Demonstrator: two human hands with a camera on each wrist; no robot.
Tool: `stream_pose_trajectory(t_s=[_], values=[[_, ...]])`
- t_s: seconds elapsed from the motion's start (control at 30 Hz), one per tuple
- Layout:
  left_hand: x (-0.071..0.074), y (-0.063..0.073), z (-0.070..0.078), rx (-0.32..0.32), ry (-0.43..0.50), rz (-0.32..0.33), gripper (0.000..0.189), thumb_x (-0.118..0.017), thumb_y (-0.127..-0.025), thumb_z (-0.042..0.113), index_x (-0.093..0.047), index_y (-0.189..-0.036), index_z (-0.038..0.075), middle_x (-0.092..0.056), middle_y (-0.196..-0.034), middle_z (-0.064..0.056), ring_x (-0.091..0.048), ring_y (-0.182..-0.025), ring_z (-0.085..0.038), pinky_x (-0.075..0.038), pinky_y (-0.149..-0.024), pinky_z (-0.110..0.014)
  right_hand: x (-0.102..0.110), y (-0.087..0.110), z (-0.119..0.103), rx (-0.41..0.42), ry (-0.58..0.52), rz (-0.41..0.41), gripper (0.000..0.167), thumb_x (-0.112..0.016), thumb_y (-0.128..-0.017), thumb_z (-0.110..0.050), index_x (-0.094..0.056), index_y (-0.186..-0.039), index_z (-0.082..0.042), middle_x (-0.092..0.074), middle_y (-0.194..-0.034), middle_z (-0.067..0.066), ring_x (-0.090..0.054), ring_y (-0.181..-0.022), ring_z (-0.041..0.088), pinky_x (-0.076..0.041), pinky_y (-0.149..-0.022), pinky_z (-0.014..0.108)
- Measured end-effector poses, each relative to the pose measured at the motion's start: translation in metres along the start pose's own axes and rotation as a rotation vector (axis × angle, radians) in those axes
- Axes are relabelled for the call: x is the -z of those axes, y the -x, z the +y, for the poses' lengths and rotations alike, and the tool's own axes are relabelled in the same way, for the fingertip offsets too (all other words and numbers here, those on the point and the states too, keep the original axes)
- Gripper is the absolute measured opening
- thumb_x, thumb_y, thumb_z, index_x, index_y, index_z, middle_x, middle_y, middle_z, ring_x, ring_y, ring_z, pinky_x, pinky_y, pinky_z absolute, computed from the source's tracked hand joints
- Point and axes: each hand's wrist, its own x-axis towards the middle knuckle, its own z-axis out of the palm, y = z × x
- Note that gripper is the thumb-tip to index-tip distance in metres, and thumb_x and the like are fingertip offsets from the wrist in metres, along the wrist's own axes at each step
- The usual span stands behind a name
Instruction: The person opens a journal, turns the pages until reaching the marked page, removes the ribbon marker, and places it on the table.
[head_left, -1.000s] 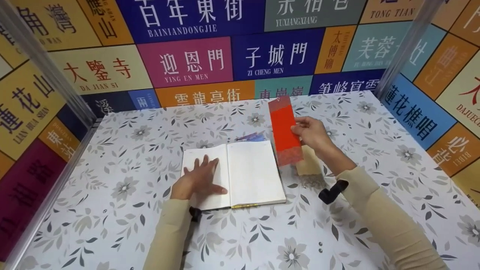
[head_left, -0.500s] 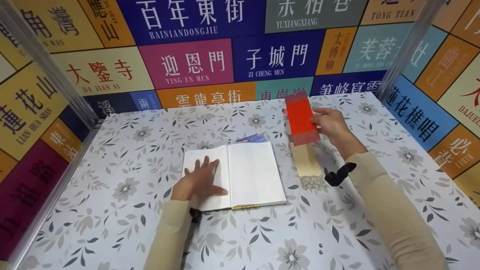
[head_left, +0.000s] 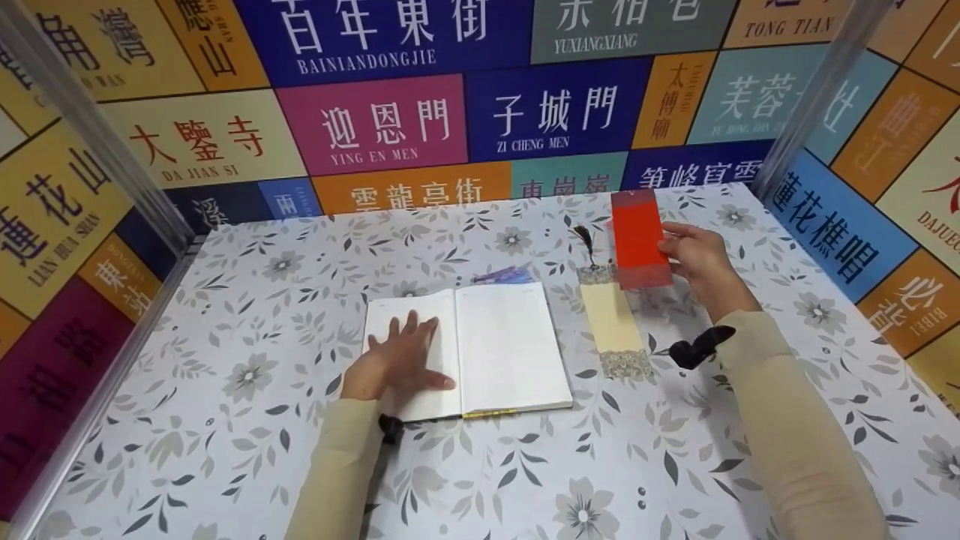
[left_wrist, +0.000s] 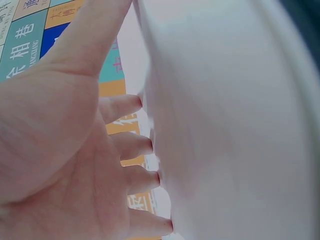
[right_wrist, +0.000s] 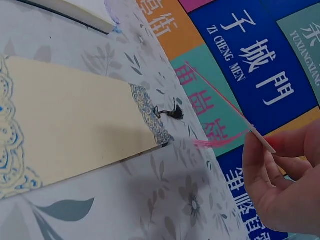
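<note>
Red card [head_left: 640,238], darker at both ends, is clamped by its right edge between the thumb and fingers of the right hand [head_left: 701,259]. It is held clear of the tablecloth [head_left: 480,487], beyond and to the right of the book [head_left: 514,352]. Pink strands [right_wrist: 215,145] hang beside the card in the right wrist view.

The left hand [head_left: 401,356] lies on the left page of the book, fingers spread apart, fingertips touching the paper. The book rests flat with 2 facing pages exposed. A yellow strip [head_left: 491,412] shows at its near edge.

Right of the book, well apart from the left hand, lies a cream bookmark [head_left: 613,319] with 2 patterned end bands and 1 dark tassel [head_left: 583,238] at the far end. In the head view, the card overlaps its far right corner.

At the book's far edge is a blue-purple piece [head_left: 504,275], possibly another bookmark; it is too small to identify.
</note>
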Motion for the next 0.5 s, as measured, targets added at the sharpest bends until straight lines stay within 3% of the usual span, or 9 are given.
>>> stream_pose_trajectory(t_s=[0.13,0.23,0.5], values=[[0.001,0.000,0.000,-0.002,0.012,-0.009,0.113,-0.076,-0.080,0.055,-0.013,-0.161,0.009,0.002,-0.166,-0.027,0.000,-0.152,-0.053,-0.005,-0.114,-0.080,0.013,0.001,0.014,-0.045,-0.023,-0.041,0.062,-0.051,-0.100,-0.004,-0.030,-0.158,-0.007,-0.066,-0.109,-0.006,-0.059,-0.088,0.003,-0.054,-0.075,0.015],[0.001,0.000,0.000,0.001,0.014,-0.021,0.112,-0.076,-0.081,0.055,-0.012,-0.162,0.010,0.003,-0.167,-0.026,0.002,-0.153,-0.052,-0.004,-0.115,-0.079,0.019,0.002,0.025,-0.073,0.008,-0.084,0.063,-0.050,-0.100,-0.004,-0.026,-0.159,-0.005,-0.065,-0.082,-0.018,-0.060,-0.083,0.001,-0.054,-0.075,0.014],[-0.001,-0.001,-0.001,0.005,-0.005,-0.011,0.113,-0.076,-0.080,0.057,-0.012,-0.162,0.011,0.002,-0.167,-0.025,0.000,-0.153,-0.050,-0.007,-0.115,-0.079,0.027,0.007,0.046,-0.068,0.127,-0.102,0.063,-0.051,-0.099,-0.006,-0.027,-0.158,-0.003,-0.063,-0.082,-0.019,-0.060,-0.083,0.002,-0.055,-0.078,0.016]])
